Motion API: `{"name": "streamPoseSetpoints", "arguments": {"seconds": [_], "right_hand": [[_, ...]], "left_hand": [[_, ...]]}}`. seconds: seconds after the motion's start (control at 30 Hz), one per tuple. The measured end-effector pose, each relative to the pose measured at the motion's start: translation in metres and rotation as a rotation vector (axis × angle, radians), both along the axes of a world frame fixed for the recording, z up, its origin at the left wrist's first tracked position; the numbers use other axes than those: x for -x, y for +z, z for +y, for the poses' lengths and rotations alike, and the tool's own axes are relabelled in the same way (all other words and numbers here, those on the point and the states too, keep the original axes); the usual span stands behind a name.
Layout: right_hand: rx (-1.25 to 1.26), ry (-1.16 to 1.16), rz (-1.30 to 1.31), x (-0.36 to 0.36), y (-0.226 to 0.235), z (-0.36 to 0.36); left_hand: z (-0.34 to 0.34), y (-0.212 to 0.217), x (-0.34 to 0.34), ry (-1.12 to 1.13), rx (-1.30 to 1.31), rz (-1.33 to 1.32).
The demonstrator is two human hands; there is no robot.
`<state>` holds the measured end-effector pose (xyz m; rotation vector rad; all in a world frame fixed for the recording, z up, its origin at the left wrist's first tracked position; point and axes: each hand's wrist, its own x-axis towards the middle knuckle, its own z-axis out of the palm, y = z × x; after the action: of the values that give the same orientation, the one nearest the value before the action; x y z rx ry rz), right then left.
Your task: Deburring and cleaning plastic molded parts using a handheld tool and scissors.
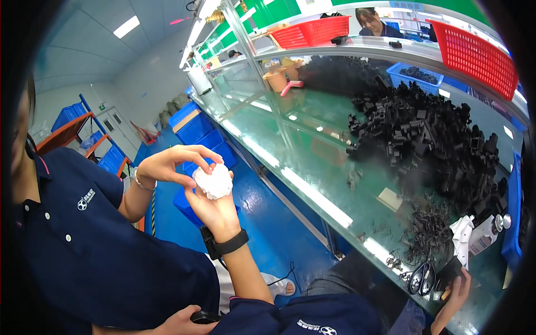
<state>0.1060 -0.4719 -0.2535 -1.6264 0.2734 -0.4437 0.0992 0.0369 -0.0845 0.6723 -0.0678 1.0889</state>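
My left hand, with a black band on its wrist, is raised palm up and holds a lumpy white wad; whether it is tissue or foam I cannot tell. A co-worker's hand, wearing a bracelet, reaches over from the left and touches the wad with its fingers. At the lower right, my right hand rests by the table edge, its fingers on a black block-shaped part. Beside it lie black-handled scissors. The co-worker's other hand holds a dark rounded object.
A large heap of black plastic parts covers the right of the green table. Small black scraps, a white bottle and a blue tray lie nearer. Red baskets stand on the shelf above. The co-worker stands close at left.
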Motion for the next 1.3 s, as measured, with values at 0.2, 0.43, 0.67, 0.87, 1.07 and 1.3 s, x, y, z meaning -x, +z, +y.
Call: {"name": "streamPoseSetpoints", "arguments": {"seconds": [0.2, 0.43, 0.67, 0.87, 1.07, 1.3], "right_hand": [[-0.019, 0.007, 0.008, 0.001, 0.002, 0.002], [-0.010, 0.017, -0.010, 0.000, -0.002, -0.001], [-0.008, 0.009, 0.002, 0.000, -0.002, -0.002], [-0.019, 0.017, 0.001, 0.000, -0.002, -0.001], [-0.003, -0.013, -0.020, 0.001, 0.002, 0.001], [0.016, 0.006, 0.013, 0.001, 0.000, -0.001]], "left_hand": [[0.000, -0.003, 0.000, -0.006, 0.006, -0.022], [0.004, -0.006, 0.002, -0.032, -0.013, -0.030], [-0.008, -0.001, 0.003, -0.013, -0.036, -0.030], [-0.011, 0.000, 0.001, -0.058, -0.071, -0.060], [-0.023, -0.030, -0.040, 0.056, -0.064, 0.142], [-0.095, -0.236, -0.006, -0.574, -1.185, 1.043]]}}
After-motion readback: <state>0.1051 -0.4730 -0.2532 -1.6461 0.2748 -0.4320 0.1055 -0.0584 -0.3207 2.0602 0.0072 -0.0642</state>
